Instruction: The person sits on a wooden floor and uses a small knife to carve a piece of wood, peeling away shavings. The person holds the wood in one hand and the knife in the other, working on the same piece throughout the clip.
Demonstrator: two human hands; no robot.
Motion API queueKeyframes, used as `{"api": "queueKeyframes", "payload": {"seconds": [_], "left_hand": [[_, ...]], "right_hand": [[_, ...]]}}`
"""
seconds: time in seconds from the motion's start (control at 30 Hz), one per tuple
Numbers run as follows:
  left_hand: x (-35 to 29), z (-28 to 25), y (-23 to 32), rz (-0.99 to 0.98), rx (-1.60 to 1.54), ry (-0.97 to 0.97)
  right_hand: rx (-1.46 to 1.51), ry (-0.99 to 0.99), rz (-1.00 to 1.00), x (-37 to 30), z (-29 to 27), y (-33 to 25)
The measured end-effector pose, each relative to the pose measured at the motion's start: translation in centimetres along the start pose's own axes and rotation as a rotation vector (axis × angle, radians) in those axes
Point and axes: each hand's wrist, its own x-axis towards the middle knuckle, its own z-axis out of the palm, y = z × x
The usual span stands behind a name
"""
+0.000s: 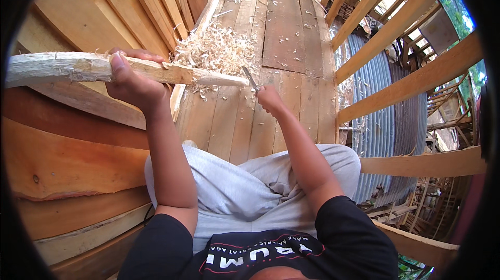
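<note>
Past stick point(177, 74) & knife point(250, 77), shavings point(217, 47) lie heaped on flr point(283, 33) nr wall point(117, 7).

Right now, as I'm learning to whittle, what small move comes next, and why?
Probably move the slim grey-bladed knife in the right hand inward along the long pale wooden stick for a shaving stroke: the knife sits at the narrowed tip, and the left hand grips the stick farther back.

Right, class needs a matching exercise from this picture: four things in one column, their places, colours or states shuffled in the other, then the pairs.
1. Left hand
2. Right hand
3. Wood shavings
4. Trousers

A. Heaped on the plank floor
B. Holding the knife
C. Light grey
D. Gripping the wooden pole

Pairs: 1-D, 2-B, 3-A, 4-C
</note>
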Motion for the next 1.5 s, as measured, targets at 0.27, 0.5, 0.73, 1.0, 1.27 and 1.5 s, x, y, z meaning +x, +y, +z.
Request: {"api": "queueKeyframes", "payload": {"seconds": [0.27,0.5,0.73,1.0,1.27,1.5], "left_hand": [[-0.7,0.3,2.2,0.004,-0.073,-0.005],[-1.8,0.0,5.2,0.027,-0.113,-0.001],[-2.4,-0.6,7.2,0.032,-0.112,-0.003],[-2.7,-0.8,7.2,0.025,-0.106,0.027],[-3.3,-0.8,6.9,0.043,-0.081,-0.029],[-4.5,0.1,7.3,0.031,-0.17,-0.01]], "right_hand": [[0.185,-0.062,-0.018,-3.1,-0.1,-2.8],[0.353,-0.319,0.115,-4.3,-1.6,-2.6],[0.507,-0.51,0.183,-5.5,-3.1,-2.8],[0.541,-0.437,0.226,-5.7,-3.4,-2.7],[0.315,-0.165,0.173,-6.3,-1.9,-2.2],[0.158,-0.071,0.026,-5.9,-1.1,-2.3]]}}
